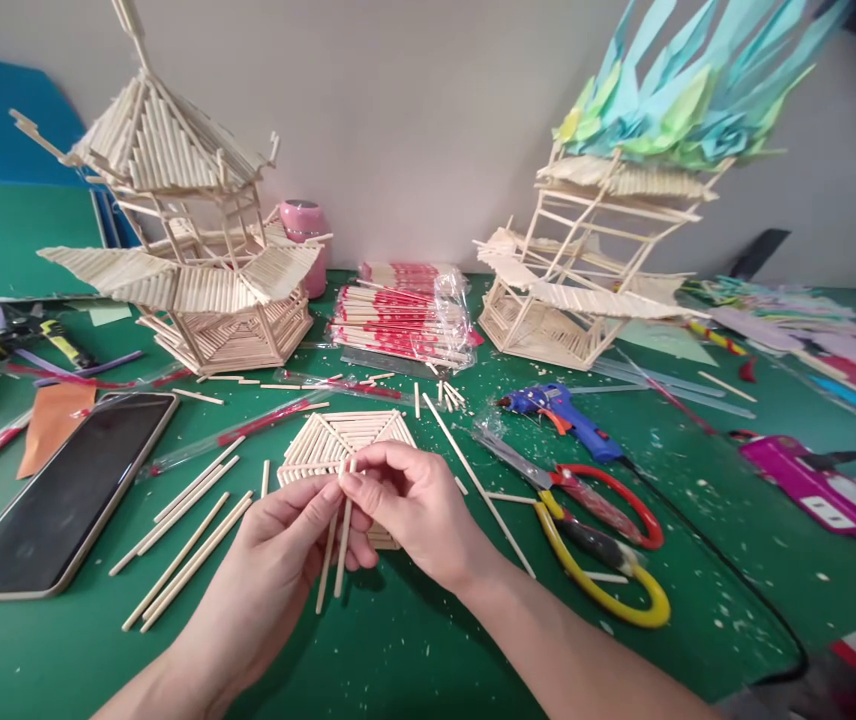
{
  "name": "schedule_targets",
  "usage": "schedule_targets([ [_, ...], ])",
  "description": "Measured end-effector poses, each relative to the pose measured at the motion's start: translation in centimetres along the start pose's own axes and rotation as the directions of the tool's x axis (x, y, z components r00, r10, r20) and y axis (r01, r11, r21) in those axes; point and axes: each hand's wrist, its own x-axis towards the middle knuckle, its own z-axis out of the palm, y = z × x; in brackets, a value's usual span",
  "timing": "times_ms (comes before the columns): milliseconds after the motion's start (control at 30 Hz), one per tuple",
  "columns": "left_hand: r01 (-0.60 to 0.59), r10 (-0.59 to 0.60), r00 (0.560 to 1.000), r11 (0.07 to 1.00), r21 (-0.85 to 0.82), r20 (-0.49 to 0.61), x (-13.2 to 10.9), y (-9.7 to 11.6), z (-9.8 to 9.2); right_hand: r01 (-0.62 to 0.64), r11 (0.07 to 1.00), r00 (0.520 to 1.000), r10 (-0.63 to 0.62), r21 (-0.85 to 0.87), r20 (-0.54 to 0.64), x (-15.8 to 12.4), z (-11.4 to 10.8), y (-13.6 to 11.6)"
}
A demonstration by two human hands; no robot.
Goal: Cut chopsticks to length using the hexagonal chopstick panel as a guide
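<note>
Two sticks (343, 550) run fore-and-aft lengthwise, near ends slightly leftward; between left hand (285, 530) and right hand (424, 510), both pinching.

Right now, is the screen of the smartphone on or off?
Off, it seems: the smartphone lies face up, its screen dark, with no icons showing.

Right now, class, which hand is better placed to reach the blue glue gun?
Likely the right hand, nearer the blue glue gun than the left hand; both pinch wooden sticks.
</note>
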Motion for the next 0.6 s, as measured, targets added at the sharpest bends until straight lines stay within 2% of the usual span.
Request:
schedule_targets([
  [167, -0.021, 0.020, 0.999, 0.999, 0.028, 0.033, -0.05, -0.08, 0.05, -0.061, 0.996, 0.997, 0.058, 0.068, 0.046, 0.01, -0.11, 0.18],
  [267, -0.032, 0.031, 0.999, 0.999, 0.041, 0.025, 0.05, -0.29, -0.02, -0.045, 0.998, 0.999, 0.044, -0.037, -0.005, -0.06, -0.22, 0.02],
  [400, -0.029, 0.030, 1.000, 0.999, 0.040, -0.006, 0.30, -0.49, -0.07, 0.038, 0.976, 0.998, -0.050, -0.214, -0.049, -0.14, -0.35, -0.33],
  [600, -0.003, 0.006, 1.000, 0.993, 0.116, -0.031, 0.14, -0.05, 0.36, 0.049, 0.975, 0.997, -0.061, -0.215, -0.052, -0.16, -0.41, -0.17],
])
